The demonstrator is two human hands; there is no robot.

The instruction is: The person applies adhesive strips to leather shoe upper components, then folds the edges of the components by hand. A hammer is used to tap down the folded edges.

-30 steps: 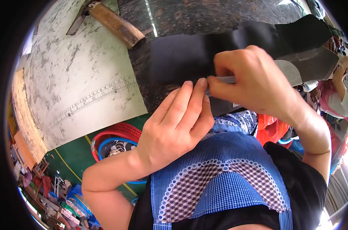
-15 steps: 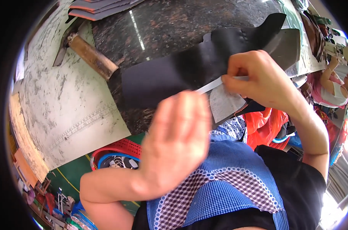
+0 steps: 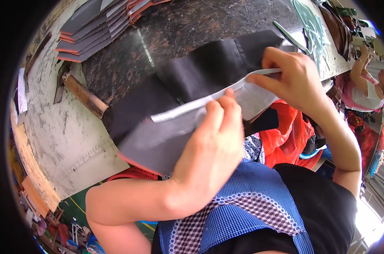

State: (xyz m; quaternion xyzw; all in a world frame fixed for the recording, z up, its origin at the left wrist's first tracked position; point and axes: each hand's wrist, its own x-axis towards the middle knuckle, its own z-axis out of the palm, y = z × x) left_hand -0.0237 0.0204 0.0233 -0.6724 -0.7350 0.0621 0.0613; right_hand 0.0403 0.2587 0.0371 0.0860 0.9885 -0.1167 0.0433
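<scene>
A long black leather-like piece lies over the dark stone slab, its near side turned up to show a grey face with an orange-red edge. A narrow white strip runs lengthwise along it. At the strip's right end, my right hand is closed, pinching strip and piece between thumb and fingers. My left hand has bent fingers on the grey face just below the strip's middle. Its fingers close on the piece, with the thumb hidden.
A hammer with a wooden handle lies left of the piece. Stacked grey pieces with orange edges sit at the far left. Pale green strips lie far right, near a red plastic bag. Another person sits at the right.
The black piece has shifted left and toward me, its near side now turned up grey. More white strip shows. My left hand has moved right and up onto it; my head view has shifted.
</scene>
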